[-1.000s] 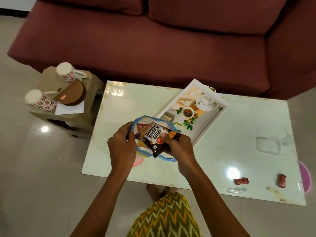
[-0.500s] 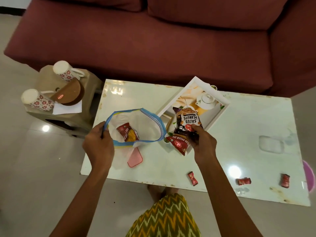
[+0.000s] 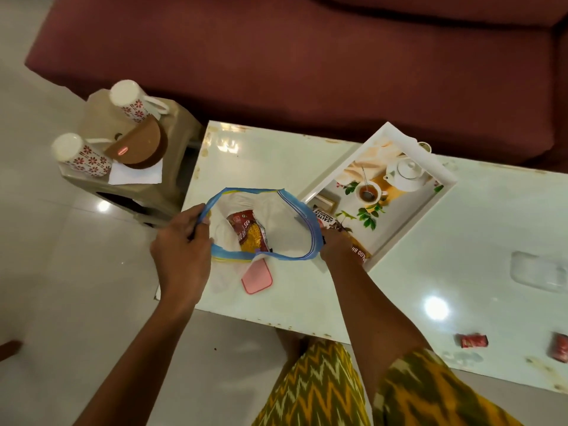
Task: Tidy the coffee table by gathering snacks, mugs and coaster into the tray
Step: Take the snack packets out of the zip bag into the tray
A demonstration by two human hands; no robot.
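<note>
My left hand [image 3: 181, 250] pinches the left rim of a clear zip bag [image 3: 285, 216] with a blue edge and holds it open over the table. A red and yellow snack packet [image 3: 250, 232] lies inside the bag. My right hand [image 3: 338, 249] is at the near left corner of the white tray [image 3: 412, 222]. It grips the salted peanuts packet [image 3: 325, 218], with its fingers partly hidden by the bag rim. A second red packet [image 3: 359, 253] lies by my wrist. A pink coaster [image 3: 256, 276] lies under the bag. Two patterned mugs [image 3: 129, 101] [image 3: 80, 153] lie on a side stool.
The white coffee table [image 3: 276, 155] stands in front of a maroon sofa [image 3: 276, 72]. Two red candies [image 3: 471, 340] [image 3: 561, 350] lie at its near right. A clear plastic piece [image 3: 538, 272] lies further right. A brown round box [image 3: 138, 146] sits on the beige stool [image 3: 101, 118].
My right hand took the peanuts and a red packet out of the bag and brought them down to the tray's near corner. My left hand keeps the bag open.
</note>
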